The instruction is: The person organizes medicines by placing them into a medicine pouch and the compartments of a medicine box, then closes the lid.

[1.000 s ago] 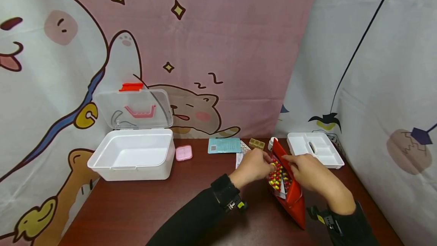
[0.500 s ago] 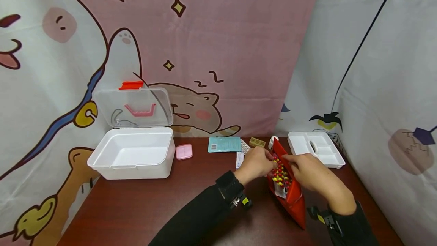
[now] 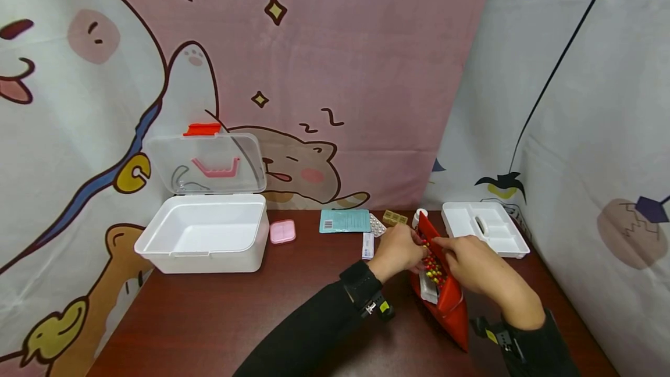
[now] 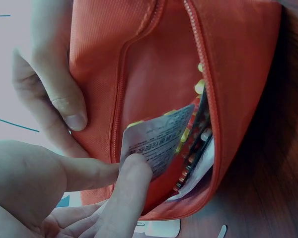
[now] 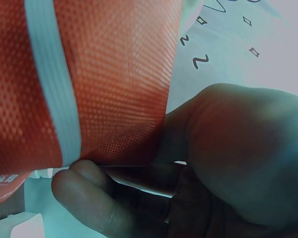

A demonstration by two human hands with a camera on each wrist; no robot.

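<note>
A red zippered pouch [image 3: 454, 316] stands with its mouth unzipped on the right part of the table. My left hand [image 3: 399, 252] reaches into it and pinches a blister pack [image 4: 161, 133] of red-and-yellow capsules, its silver printed back toward the left wrist camera. Behind that pack, more blister packs [image 4: 192, 156] and a pale packet sit inside the pouch. My right hand [image 3: 478, 266] grips the pouch's far right edge, holding the mouth apart. In the right wrist view, a pale strap [image 5: 54, 84] crosses the pouch's outside.
At the left stands an open white box [image 3: 209, 263] with a clear lid. A pink pill case [image 3: 282, 231], teal packet [image 3: 344, 221], white-pill blister [image 3: 377, 226], small carton [image 3: 368, 245] and gold-coloured pack [image 3: 395, 218] lie behind. A white divided tray [image 3: 505, 240] is back right, near a white bottle [image 3: 420, 217].
My left hand has shifted slightly rightward, farther over the pouch's mouth, covering more of the capsules. A silvery packet low in the opening shows more plainly. My right hand keeps its place.
</note>
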